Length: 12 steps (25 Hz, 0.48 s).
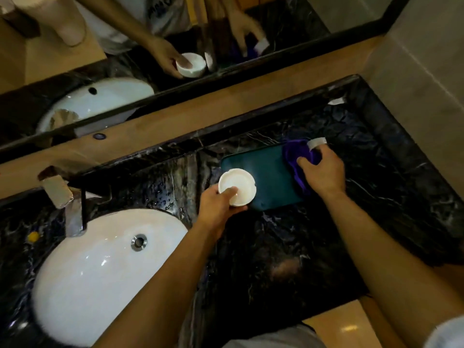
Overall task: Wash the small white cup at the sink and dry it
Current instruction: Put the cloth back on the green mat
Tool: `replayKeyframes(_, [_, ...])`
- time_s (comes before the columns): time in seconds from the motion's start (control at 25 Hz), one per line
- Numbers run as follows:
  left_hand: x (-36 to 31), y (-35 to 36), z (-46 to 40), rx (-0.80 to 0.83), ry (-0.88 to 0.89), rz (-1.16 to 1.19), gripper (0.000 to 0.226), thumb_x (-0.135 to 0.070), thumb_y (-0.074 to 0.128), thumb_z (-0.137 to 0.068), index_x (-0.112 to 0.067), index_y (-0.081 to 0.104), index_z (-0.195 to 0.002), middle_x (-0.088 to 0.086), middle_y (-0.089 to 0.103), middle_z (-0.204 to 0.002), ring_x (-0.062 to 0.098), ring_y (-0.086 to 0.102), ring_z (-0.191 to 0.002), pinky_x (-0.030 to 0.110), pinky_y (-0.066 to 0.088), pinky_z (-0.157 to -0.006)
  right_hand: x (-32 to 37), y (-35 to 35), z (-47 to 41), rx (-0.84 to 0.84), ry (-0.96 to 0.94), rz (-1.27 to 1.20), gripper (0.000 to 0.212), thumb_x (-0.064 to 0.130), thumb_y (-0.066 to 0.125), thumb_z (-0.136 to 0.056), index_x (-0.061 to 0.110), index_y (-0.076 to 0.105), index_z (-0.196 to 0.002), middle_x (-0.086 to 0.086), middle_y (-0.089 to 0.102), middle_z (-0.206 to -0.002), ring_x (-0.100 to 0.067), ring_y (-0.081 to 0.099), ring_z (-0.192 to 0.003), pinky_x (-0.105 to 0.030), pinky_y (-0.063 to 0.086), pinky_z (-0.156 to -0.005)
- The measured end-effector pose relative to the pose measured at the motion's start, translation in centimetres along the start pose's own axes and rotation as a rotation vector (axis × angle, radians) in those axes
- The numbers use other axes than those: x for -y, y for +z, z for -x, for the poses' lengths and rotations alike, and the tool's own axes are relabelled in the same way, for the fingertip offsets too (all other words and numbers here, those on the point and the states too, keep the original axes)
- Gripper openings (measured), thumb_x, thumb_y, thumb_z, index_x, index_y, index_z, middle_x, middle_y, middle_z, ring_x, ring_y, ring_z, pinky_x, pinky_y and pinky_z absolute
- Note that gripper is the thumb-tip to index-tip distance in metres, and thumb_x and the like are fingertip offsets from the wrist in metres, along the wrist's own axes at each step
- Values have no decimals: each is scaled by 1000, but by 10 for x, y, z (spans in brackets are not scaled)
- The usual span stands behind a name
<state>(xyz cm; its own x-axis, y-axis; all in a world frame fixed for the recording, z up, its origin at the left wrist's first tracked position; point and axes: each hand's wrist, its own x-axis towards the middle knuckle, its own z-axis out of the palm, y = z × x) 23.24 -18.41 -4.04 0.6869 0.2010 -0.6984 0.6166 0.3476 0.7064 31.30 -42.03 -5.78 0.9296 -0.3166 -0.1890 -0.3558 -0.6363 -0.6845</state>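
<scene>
My left hand (218, 209) grips the small white cup (239, 183), thumb inside its rim, held upright just over the left edge of a dark teal tray (266, 177). My right hand (324, 172) rests on a purple cloth (298, 156) that lies on the tray's right end, with fingers curled into the fabric. The cloth has a white label at its far corner. The white oval sink (75, 272) sits at the lower left, with its metal drain showing and no water running.
A chrome faucet (72, 214) stands behind the sink. The black marble counter (276, 247) is wet with droplets near the faucet. A mirror (125, 59) runs along the back above a wooden ledge. A tiled wall closes the right side.
</scene>
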Motion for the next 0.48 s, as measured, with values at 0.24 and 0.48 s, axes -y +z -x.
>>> replayKeyframes(0.24, [3, 19, -14, -24, -44, -9, 24, -3, 62, -96, -3, 59, -120, 22, 60, -126, 40, 65, -107, 44, 66, -66, -13, -3, -9, 102, 62, 239, 65, 57, 65, -87, 11, 54, -131, -20, 44, -135, -42, 46, -122, -48, 43, -103])
replayKeyframes(0.48, [-5, 33, -20, 49, -48, 19, 17, -4, 62, -95, -6, 63, -112, 19, 64, -121, 37, 66, -105, 42, 65, -66, 22, 8, 24, 321, -95, -208, 20, 27, 66, -93, 19, 71, -111, 1, 69, -94, -16, 66, -79, -33, 55, -80])
